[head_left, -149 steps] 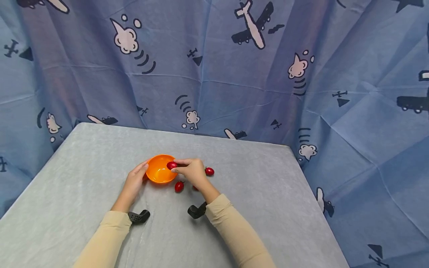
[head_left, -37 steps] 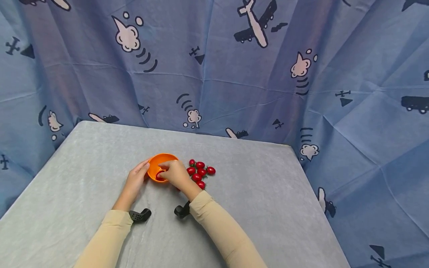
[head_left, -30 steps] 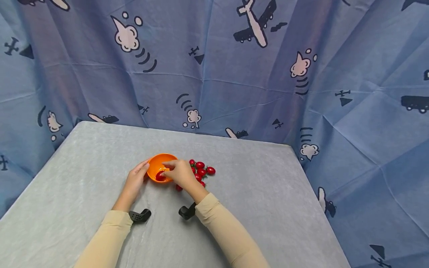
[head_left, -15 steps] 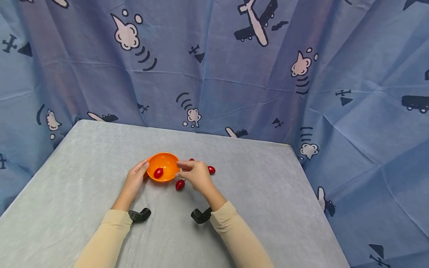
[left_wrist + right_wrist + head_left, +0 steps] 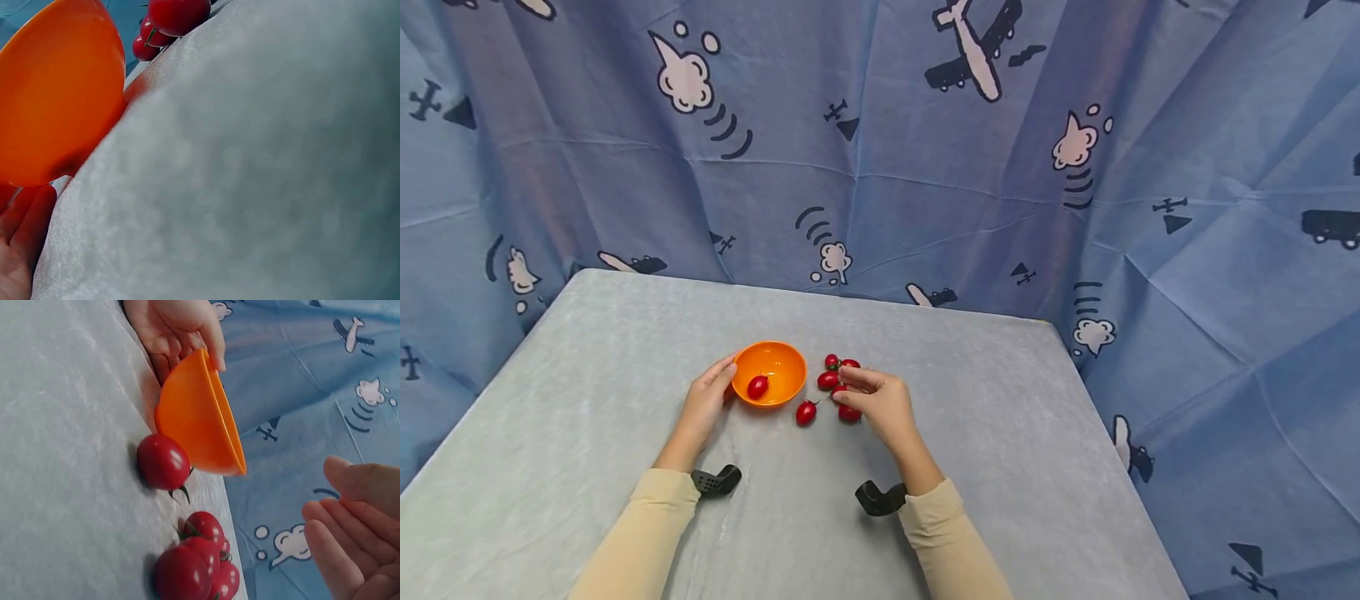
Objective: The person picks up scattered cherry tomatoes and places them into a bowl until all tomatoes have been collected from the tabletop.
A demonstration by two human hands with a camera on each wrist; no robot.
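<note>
An orange bowl point(image 5: 785, 372) stands on the table with one cherry tomato point(image 5: 757, 387) inside. My left hand point(image 5: 702, 407) grips its left side, thumb over the rim and fingers against the outer wall, as the right wrist view also shows. To the right, my right hand point(image 5: 887, 407) hovers over a group of red cherry tomatoes point(image 5: 828, 381), thumb and fingers apart with nothing between them. It hides part of that group in the head view. A single tomato point(image 5: 806, 413) lies between bowl and group; in the right wrist view this tomato point(image 5: 162, 462) shows its green stem.
A pale grey cloth covers the table point(image 5: 790, 517). Behind it hangs a blue curtain point(image 5: 880, 150) printed with planes and clouds. Each wrist carries a black camera mount, the left mount point(image 5: 718, 481) close to the table surface.
My right hand has placed a tomato in the bowl, let go and moved right, over the other tomatoes. The left hand keeps its hold on the bowl.
</note>
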